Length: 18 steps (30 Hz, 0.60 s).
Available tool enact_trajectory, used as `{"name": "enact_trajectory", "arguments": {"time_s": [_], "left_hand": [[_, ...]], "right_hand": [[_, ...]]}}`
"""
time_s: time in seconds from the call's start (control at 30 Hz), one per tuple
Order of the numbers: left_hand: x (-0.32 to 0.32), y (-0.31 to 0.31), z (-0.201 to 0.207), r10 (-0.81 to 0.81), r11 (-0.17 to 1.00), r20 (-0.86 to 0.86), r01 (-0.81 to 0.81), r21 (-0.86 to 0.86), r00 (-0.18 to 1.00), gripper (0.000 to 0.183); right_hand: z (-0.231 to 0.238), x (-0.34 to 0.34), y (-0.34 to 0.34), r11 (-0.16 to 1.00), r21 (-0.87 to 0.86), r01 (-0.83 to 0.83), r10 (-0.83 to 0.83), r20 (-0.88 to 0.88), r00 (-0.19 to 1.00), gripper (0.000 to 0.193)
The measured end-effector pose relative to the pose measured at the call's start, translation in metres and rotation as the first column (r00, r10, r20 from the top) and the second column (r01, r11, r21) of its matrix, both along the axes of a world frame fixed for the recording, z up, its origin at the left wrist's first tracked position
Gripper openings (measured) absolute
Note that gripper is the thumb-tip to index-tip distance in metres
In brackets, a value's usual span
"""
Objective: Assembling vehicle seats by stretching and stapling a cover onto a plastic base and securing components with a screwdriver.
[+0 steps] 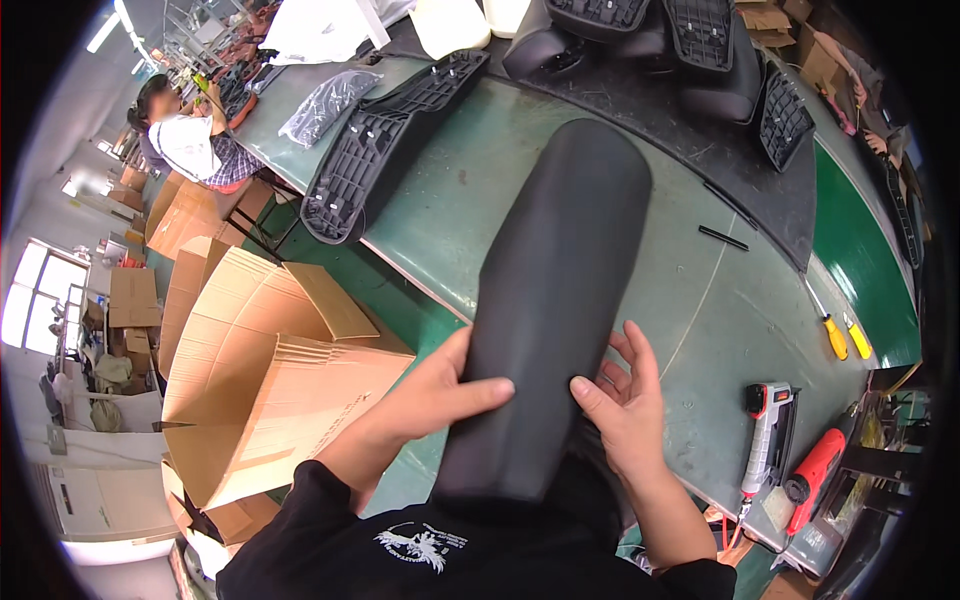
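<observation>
A long black padded vehicle seat [562,270] lies smooth side up in front of me, its far end over the green worktable and its near end against my shirt. My left hand [440,395] is closed on its left edge, the thumb across the top and the fingers hidden underneath. On the opposite edge, my right hand [625,405] holds the seat with its thumb pressed on the cover. The other fingers of that hand curl beside the edge, partly hidden. A black seat [375,140] with its ribbed underside showing rests at the table's left edge.
An open cardboard box [300,390] stands left of the worktable [450,230]. At right lie a staple gun [770,430], a red heat gun [815,475], yellow-handled tools [835,338] and a black strip [722,237]. More seats [700,35] sit at the back. A person [185,140] sits far left.
</observation>
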<state>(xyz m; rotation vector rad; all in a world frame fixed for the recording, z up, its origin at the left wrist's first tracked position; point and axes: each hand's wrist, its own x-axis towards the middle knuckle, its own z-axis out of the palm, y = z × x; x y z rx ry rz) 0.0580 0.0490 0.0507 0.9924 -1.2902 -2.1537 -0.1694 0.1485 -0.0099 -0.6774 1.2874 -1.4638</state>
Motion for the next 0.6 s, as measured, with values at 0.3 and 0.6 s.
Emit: {"name": "enact_trajectory", "arguments": {"time_s": [0.3, 0.6], "left_hand": [[0.031, -0.011, -0.045, -0.049, 0.987, 0.187, 0.019, 0.163, 0.981, 0.093], [0.001, 0.014, -0.078, 0.357, 0.928, 0.020, -0.353, -0.116, 0.934, 0.077]], "right_hand": [[-0.008, 0.024, 0.005, 0.964, 0.069, -0.256, 0.175, 0.562, 0.809, 0.071], [-0.014, 0.030, 0.001, 0.971, 0.032, -0.238, 0.207, 0.393, 0.896, 0.069]]}}
